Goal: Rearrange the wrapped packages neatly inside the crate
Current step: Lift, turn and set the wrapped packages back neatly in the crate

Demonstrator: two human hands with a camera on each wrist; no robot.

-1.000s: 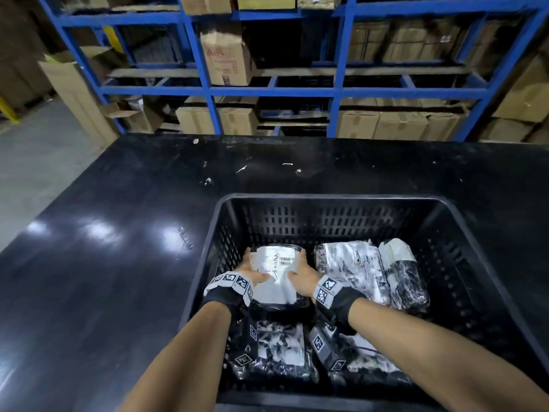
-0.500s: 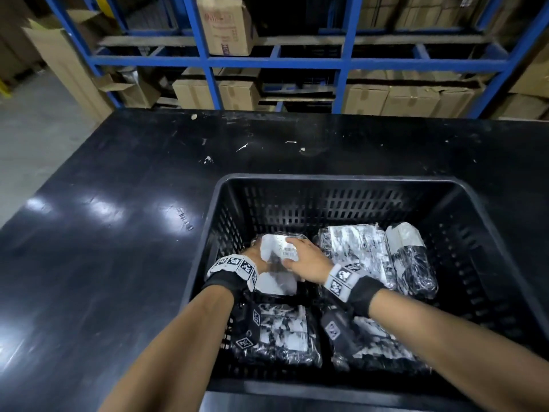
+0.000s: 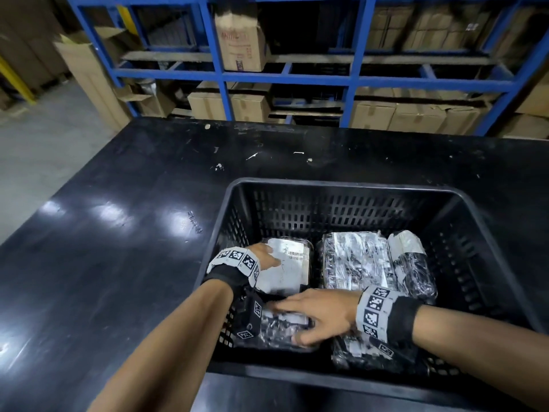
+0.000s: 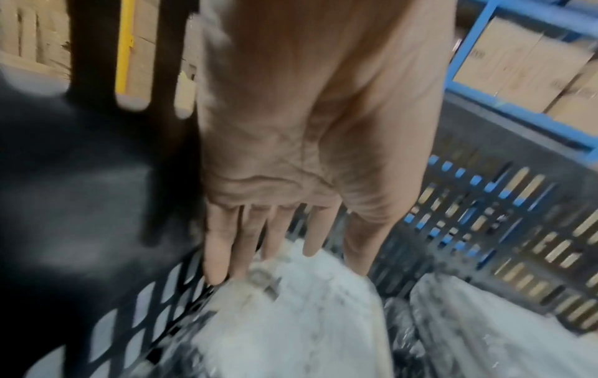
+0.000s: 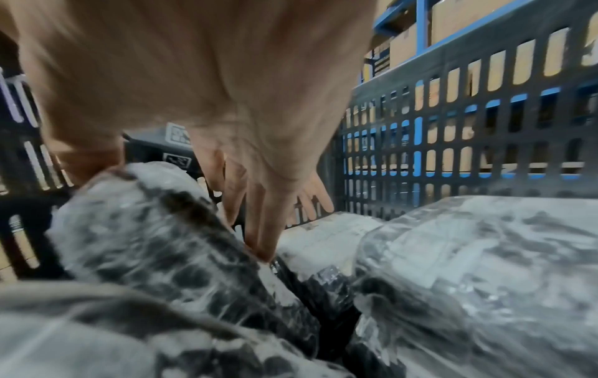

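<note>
Now that the right hand [image 3: 319,315] has left the labelled package [image 3: 285,267] (back-left in the crate [image 3: 341,185]), it lies flat on the front-left package [image 3: 282,325], while the left hand [image 3: 261,257], fingers straight, steadies the labelled one.

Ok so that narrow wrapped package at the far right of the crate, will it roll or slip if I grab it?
The narrow package looks rounded, so it may roll if nudged. Its glossy clear wrap suggests a somewhat slippery surface. It lies against the larger package, which probably steadies it on that side only.
</note>
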